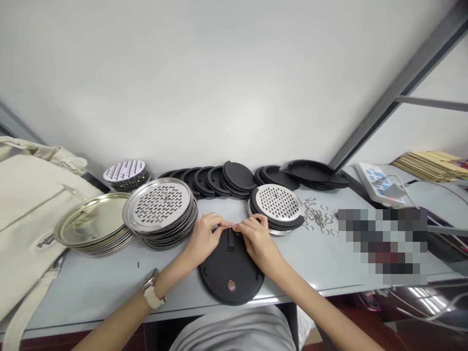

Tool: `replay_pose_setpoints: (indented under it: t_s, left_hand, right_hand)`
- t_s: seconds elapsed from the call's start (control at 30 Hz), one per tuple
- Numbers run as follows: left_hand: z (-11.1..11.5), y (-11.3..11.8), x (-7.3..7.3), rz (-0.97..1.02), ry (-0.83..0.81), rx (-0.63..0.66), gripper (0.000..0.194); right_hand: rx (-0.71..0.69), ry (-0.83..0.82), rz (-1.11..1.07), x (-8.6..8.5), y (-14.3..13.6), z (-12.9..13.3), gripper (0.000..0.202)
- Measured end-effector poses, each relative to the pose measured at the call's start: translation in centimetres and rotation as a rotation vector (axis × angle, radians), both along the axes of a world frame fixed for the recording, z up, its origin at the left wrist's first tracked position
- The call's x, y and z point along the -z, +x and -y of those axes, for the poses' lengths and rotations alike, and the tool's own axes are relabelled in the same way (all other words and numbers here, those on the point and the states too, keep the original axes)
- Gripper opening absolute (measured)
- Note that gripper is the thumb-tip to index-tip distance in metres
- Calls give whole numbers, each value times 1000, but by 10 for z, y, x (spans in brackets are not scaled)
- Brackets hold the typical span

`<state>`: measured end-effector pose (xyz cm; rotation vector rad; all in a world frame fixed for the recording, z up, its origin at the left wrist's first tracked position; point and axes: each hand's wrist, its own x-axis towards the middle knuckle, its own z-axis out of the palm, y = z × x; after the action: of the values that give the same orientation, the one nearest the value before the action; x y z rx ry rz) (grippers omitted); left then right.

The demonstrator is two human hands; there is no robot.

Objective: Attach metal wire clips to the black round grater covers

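Observation:
A black round disc [231, 265] lies at the table's front edge, with a short black strap [231, 241] near its top and a round hole low down. My left hand [206, 236] and my right hand [257, 239] meet at the strap's upper end, both in a closed pinch. Between the fingertips glints a small metal ring [237, 233], mostly covered by the fingers. Right behind my right hand stands a stack topped by a perforated metal grater disc [280, 202] in a black rim. Several loose metal rings with hooks [321, 217] lie to its right.
To the left stand a stack of metal grater plates [159, 204], gold-toned lids [95, 222] and smaller grater discs [126, 173]. Black discs [237, 176] and black trays [310, 173] line the wall. A cream bag [32, 209] takes the left edge; a metal post [395, 92] rises right.

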<state>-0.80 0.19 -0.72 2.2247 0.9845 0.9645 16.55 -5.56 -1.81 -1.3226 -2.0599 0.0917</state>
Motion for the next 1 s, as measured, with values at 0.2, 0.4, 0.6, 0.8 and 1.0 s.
replay_pose_setpoints:
  t_s: [0.2,0.4,0.6,0.8,1.0]
  left_hand:
    - [0,-1,-1,0,-24,22,20]
    - [-3,-2,-13,-33,-75,69,17]
    - [-7,-2,-23,-35,-144,118,13]
    - [-7,-4,-12,11,-138,77,11]
    - [-4,-4,1,27,-90,31,14]
  right_hand:
    - [11,-22,46,-3,0,2,35]
    - [0,-60,32,-5,0,1,35]
    - [8,-43,-28,-1,0,0,26]
    - [31,-26,-29,0,1,1,24]
    - [-1,-2,-46,4,0,0,37]
